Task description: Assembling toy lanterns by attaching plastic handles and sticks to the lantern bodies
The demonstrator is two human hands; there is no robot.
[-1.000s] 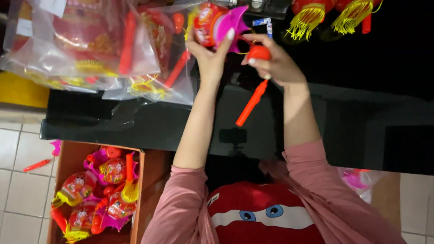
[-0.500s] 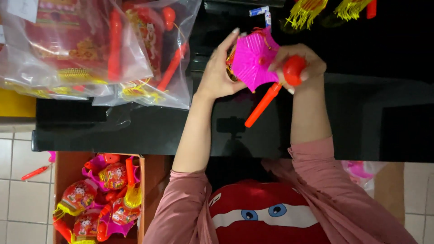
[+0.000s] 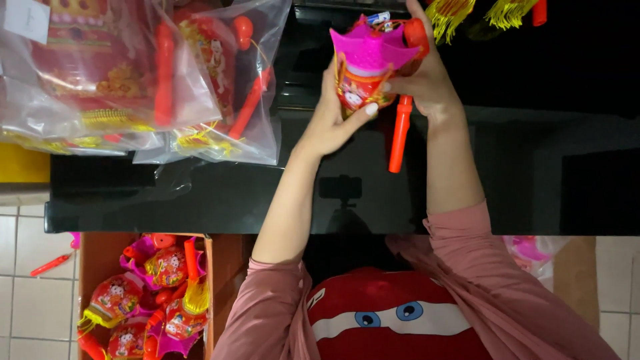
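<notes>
Upper left of the frame: two clear plastic bags [image 3: 133,80] lying on the black desk [image 3: 533,173], packed with red and gold toy lanterns, orange sticks and yellow tassels. A small white paper label [image 3: 27,19], rectangular, sits on the leftmost bag at the top left corner.

Lower left: open cardboard box [image 3: 100,267] on the tiled floor [image 3: 20,280], holding more red lanterns with pink tops and orange handles. A loose orange stick [image 3: 50,265] lies on the tiles beside it.

Top right edge: yellow tassels [image 3: 460,15] on the desk.

Upper centre: toy lantern [image 3: 365,73], red body, bright pink scalloped top, held above the desk. Left hand [image 3: 337,113] wraps its red body from the left; right hand [image 3: 427,80] grips its right side, closed around the orange handle [image 3: 400,137] that hangs down below the fingers. Both hands are clamped on the lantern, touching it from opposite sides.
</notes>
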